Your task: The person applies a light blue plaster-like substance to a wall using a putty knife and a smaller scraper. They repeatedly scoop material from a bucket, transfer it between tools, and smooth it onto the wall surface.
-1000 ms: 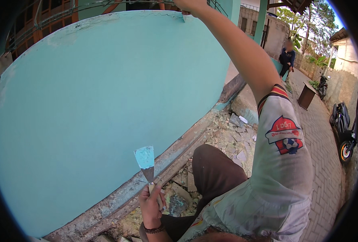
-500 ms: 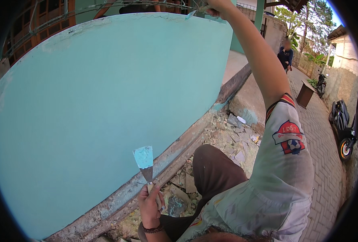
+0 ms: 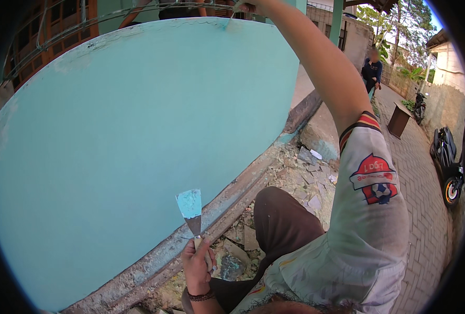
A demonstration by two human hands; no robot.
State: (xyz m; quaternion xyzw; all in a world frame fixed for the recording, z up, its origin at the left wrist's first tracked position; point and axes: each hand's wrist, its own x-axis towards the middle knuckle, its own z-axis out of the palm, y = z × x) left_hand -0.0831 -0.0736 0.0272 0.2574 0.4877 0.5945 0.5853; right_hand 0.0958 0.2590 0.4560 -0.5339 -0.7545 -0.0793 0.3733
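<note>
My left hand (image 3: 200, 264) grips the wooden handle of a wide putty knife (image 3: 189, 204), held upright with light turquoise paste on its blade, in front of the lower part of the curved turquoise wall (image 3: 112, 136). My right arm is raised high. My right hand (image 3: 247, 7) is closed on a smaller scraper (image 3: 227, 25), its blade blurred against the wall's cracked upper edge, with turquoise paste there. My bent knee in dark trousers (image 3: 277, 209) is low beside the wall's stained concrete base (image 3: 164, 251).
Metal bars (image 3: 41, 49) and another person's arms (image 3: 128, 18) are behind the wall top. Broken rubble (image 3: 311, 167) lies along its base. Right: a paved path (image 3: 421, 235), a dark wooden stand (image 3: 399, 120), parked motorbikes (image 3: 444, 162) and a person sitting farther off (image 3: 371, 70).
My right hand and scraper moved right along the top edge, then back left since half a second ago. My left hand and its putty knife have barely moved.
</note>
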